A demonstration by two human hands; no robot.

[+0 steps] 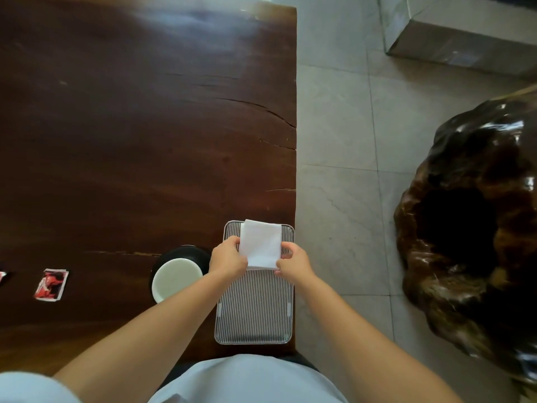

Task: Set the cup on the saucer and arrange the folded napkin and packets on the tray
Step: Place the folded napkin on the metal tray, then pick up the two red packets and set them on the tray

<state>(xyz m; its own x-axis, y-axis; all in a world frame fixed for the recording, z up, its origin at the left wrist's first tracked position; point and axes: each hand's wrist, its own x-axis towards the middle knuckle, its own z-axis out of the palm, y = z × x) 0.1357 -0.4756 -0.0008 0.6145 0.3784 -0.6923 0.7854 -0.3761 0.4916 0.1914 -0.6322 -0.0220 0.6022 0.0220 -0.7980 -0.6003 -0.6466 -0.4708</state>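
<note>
A striped metal tray (255, 312) lies at the table's near right corner. A folded white napkin (260, 242) rests on the tray's far half. My left hand (227, 258) pinches its left edge and my right hand (293, 261) pinches its near right corner. Left of the tray a white cup (176, 279) stands on a black saucer (190, 251); my left forearm hides part of the cup. A red packet (51, 285) lies on the table far to the left. The corner of a second packet (1, 277) shows at the left frame edge.
The dark wooden table (145, 126) ends in a straight right edge beside the tray. Beyond it is grey tiled floor (343, 141). A glossy dark carved-wood stool (470, 222) stands at the right and a grey box (462, 33) at the top right.
</note>
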